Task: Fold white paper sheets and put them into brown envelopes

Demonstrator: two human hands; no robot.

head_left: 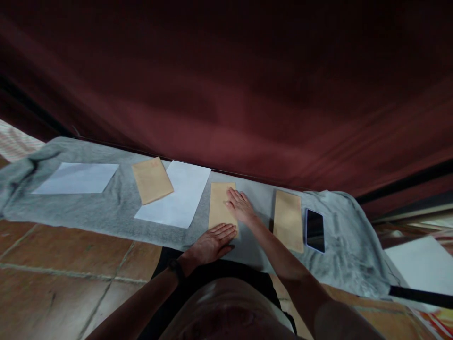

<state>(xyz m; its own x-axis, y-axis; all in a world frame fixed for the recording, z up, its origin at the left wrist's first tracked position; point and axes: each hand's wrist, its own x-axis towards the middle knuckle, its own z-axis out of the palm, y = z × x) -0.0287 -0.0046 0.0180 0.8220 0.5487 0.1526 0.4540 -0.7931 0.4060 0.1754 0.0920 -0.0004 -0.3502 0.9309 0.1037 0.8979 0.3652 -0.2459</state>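
A tan paper envelope (218, 206) lies flat in front of me on the grey cloth. My left hand (212, 242) rests across its near end, fingers stretched out and palm down. Higher up on its right side, my right hand (240, 205) lies flat with the fingers slightly spread. Neither hand grips anything. To the left, a second tan envelope (152, 180) overlaps a white sheet of paper (184, 193). Right of my right forearm is another tan envelope (288, 221).
A phone (314, 230) lies right of the right-hand envelope. Another white sheet (78, 178) is at the far left on the grey cloth (106, 212). Dark red fabric (226, 94) rises behind the surface. Beyond the right end is a white sheet (424, 264); tiled floor (60, 283) shows below.
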